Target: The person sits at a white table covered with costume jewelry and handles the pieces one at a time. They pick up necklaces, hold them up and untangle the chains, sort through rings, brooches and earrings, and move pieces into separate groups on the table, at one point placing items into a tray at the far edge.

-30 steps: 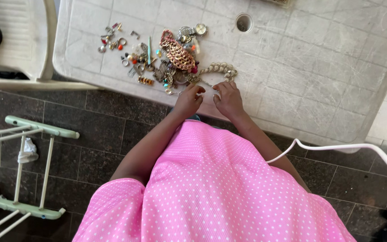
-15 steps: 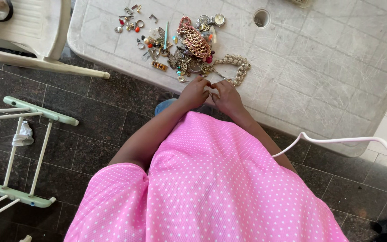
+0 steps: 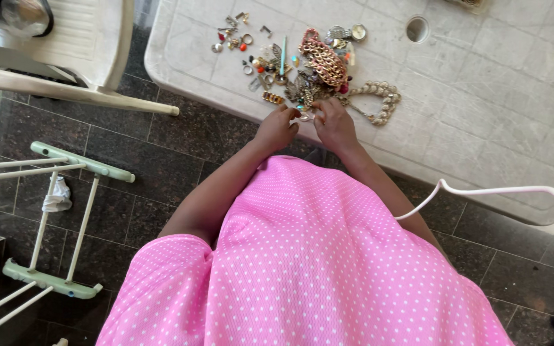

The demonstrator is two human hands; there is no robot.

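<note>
Jewellery (image 3: pixel 302 67) lies heaped on the counter (image 3: pixel 482 96) just beyond my hands, mostly unsorted as far as I can judge, with loose rings off to the left. My left hand (image 3: pixel 276 130) and right hand (image 3: pixel 335 125) pinch together at its near edge, on something too small to tell. No packages, labels or signs show near them.

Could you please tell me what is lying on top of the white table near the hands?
On the white table lies a pile of jewellery, with a chunky gold chain on top. The left hand and right hand cover its near edge.
</note>
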